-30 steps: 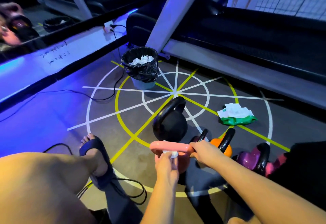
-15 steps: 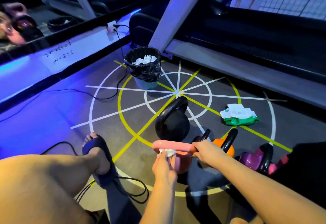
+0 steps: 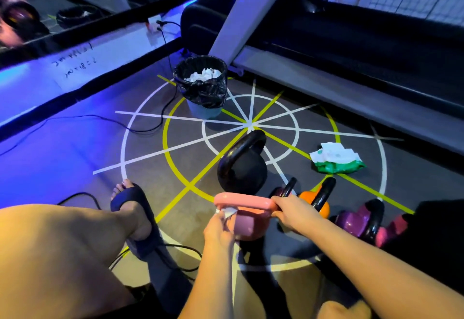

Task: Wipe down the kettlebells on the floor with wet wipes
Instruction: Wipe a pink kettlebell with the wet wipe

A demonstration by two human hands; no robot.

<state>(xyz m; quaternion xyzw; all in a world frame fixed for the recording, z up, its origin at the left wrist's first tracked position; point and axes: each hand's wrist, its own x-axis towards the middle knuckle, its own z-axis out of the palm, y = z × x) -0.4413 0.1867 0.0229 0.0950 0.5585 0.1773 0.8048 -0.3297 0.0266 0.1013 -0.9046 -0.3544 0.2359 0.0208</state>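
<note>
A pink kettlebell (image 3: 247,220) stands on the floor in front of me. My right hand (image 3: 292,212) grips the right end of its pink handle. My left hand (image 3: 218,228) pinches a white wet wipe (image 3: 229,211) against the underside of the handle at its left end. Behind it sits a large black kettlebell (image 3: 242,168). To the right are an orange kettlebell (image 3: 317,199) with a black handle, a purple kettlebell (image 3: 357,220), and a dark red one, mostly hidden.
A green pack of wet wipes (image 3: 335,159) lies on the floor at the right. A bin with a black liner (image 3: 202,85) holds used wipes. Black cables (image 3: 160,118) run across the floor. A treadmill base (image 3: 351,98) lies behind. My sandalled foot (image 3: 136,215) is left.
My left hand with the wipe has slid left along the underside of the pink handle, from its middle to its left end. The right hand keeps its grip.
</note>
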